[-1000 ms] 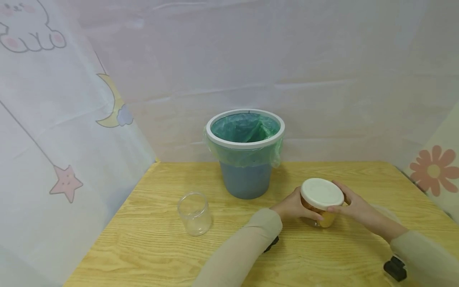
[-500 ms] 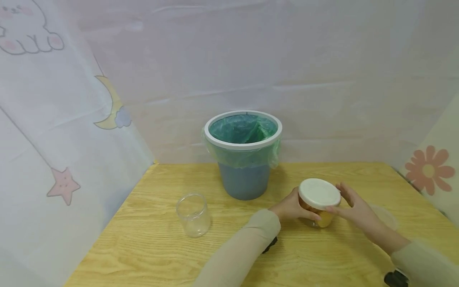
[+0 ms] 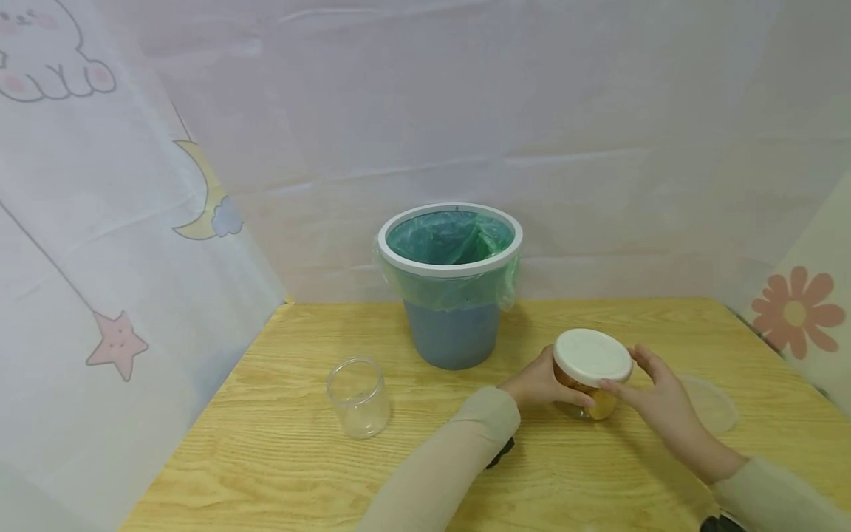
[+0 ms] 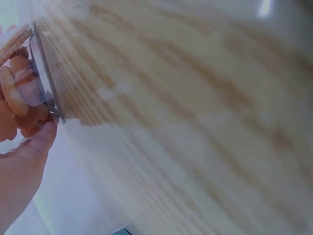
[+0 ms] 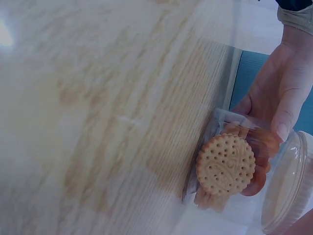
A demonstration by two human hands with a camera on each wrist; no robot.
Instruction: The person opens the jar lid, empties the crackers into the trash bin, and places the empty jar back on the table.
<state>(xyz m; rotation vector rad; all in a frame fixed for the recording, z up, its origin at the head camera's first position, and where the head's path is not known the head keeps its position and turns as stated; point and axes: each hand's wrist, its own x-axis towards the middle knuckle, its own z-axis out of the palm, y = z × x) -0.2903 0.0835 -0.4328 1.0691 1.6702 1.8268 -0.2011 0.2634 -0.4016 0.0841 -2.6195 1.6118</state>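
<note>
A clear jar of round biscuits and other brown pieces stands toward the right of the table, capped by a white lid. My left hand grips the jar's side, its thumb across the front. Thumb and fingers of my right hand pinch the lid's rim from the right. In the left wrist view, my left hand reaches the jar's lower edge, with brown pieces showing through the wall. Only a bit of the right hand shows in the right wrist view's lower corner.
Left on the table stands a lidless clear jar. A blue bin with a white rim and green liner stands at the back middle. A flat translucent disc lies right of my right hand. A printed cloth hangs behind.
My right hand has turned slightly at the lid's rim, its wrist drawing a little nearer me and left. More of the translucent disc shows. The left hand keeps its grip on the jar.
</note>
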